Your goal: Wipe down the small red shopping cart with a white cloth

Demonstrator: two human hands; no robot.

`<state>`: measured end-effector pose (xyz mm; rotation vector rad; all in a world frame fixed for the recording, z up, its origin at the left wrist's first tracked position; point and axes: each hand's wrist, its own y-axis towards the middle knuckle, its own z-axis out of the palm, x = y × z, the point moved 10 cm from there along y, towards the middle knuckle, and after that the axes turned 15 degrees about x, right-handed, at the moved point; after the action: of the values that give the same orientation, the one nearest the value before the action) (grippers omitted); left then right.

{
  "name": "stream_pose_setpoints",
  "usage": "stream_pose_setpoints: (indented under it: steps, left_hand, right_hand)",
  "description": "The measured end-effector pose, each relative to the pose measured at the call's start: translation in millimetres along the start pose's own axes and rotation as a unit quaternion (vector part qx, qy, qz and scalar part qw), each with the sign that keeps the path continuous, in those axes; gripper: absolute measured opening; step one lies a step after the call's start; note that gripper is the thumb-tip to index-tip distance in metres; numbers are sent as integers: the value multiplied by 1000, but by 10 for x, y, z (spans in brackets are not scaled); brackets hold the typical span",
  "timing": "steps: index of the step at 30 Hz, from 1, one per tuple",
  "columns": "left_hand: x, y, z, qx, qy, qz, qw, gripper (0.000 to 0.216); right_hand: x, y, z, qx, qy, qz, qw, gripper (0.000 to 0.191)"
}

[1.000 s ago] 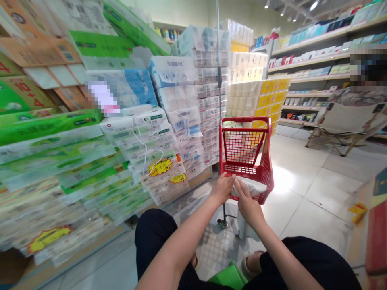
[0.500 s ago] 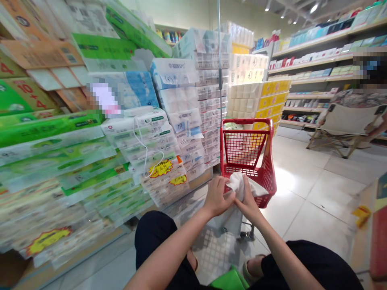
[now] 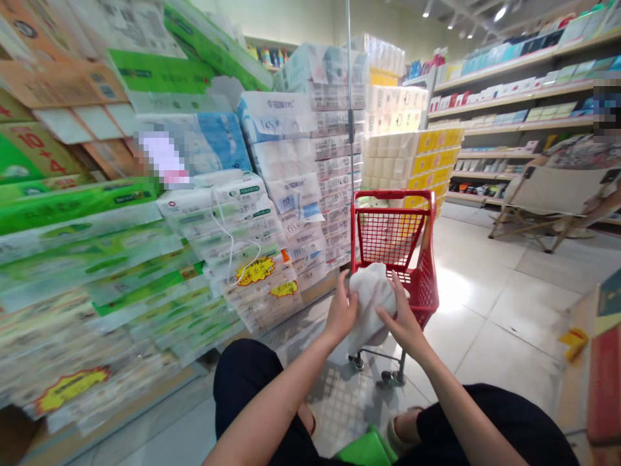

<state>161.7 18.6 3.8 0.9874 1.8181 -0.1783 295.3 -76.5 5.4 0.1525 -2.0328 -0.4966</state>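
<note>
Both my hands hold a bunched white cloth (image 3: 372, 299) in front of me, above the floor and before a red shopping trolley (image 3: 394, 239). My left hand (image 3: 342, 310) grips its left side, with thumb and fingers curled. My right hand (image 3: 402, 322) presses on the right side, its thumb across the front. The cloth looks rounded on top, and a looser part hangs below. Whether it is fabric or a thick wipe I cannot tell.
Stacked tissue packs (image 3: 242, 226) line the left, with a white cable (image 3: 228, 239) over them. Yellow-wrapped packs (image 3: 431, 165) rise behind the trolley. A person sits in a folding chair (image 3: 557, 194) at right. A cardboard box (image 3: 579, 382) stands at the right edge, and something green (image 3: 366, 448) lies between my feet.
The cloth was pinched close between both hands with a corner sticking out right. My hands have moved apart, and the cloth now appears as a fuller bundle hanging lower.
</note>
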Motion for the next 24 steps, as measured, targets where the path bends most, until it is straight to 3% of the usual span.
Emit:
stream_pose_setpoints:
  steps: [4,10,13,15,19,21,24]
  left_hand:
    - [-64,87,-210,-30,7,26,999,55]
    - [-305,136,-259,91,65,57,992,32]
    - [-474,82,-330,131,107,80,982,39]
    - [-561,64,-420,134,133,90,978,32]
    - [-632,111,-675,74,171,82,979,19]
    - [-691,141,-747,40,192,93,976,18]
    - [-800,150,-787,-22,247,101,964,17]
  right_hand:
    - [13,-69,-252,-53,-21,20,998,68]
    - [200,-100,-420,-17,-90,32,995,65]
    - [287,-127,-448,13,-163,34,986,73]
    - [332,-150,-459,28,-197,32,980,62]
    - [418,-157,-390,74,-222,53,971,29]
    - [490,-141,-242,125,-170,54,976,29]
    - [491,-138,35,174,67,93,978,39]
